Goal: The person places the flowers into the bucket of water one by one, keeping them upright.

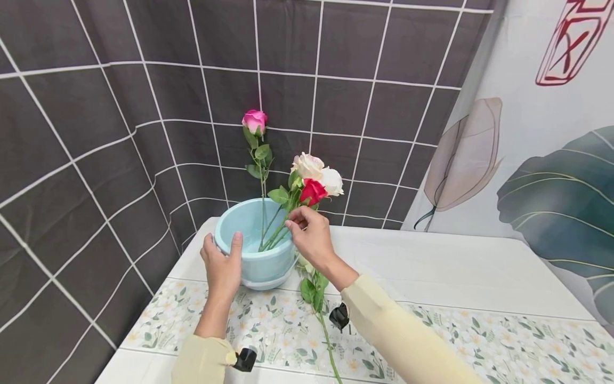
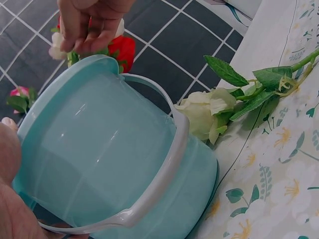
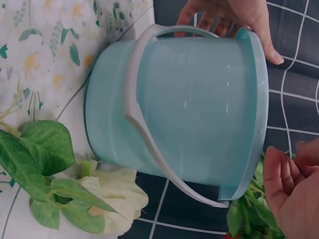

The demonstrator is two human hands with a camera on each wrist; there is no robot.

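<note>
A light blue bucket (image 1: 268, 269) with a grey handle (image 2: 172, 164) stands on the table. My left hand (image 1: 223, 269) holds its left rim, thumb on the near side and fingers round the outside. A pink rose (image 1: 254, 121) stands upright in the bucket. White roses (image 1: 332, 181) and a red rose (image 1: 314, 192) lean over the back right rim. My right hand (image 1: 312, 237) is above the right rim, fingers bent, fingertips beside the red rose's stem. Whether they pinch it is hidden. A cream rose (image 2: 207, 112) lies on the table against the bucket's right side.
The white table (image 1: 431, 261) has a flowered strip (image 1: 268, 325) across its front. A dark wall cloth (image 1: 360, 106) with white grid lines hangs close behind and left of the bucket. A pale cloth with painted leaves (image 1: 566, 197) hangs at the right.
</note>
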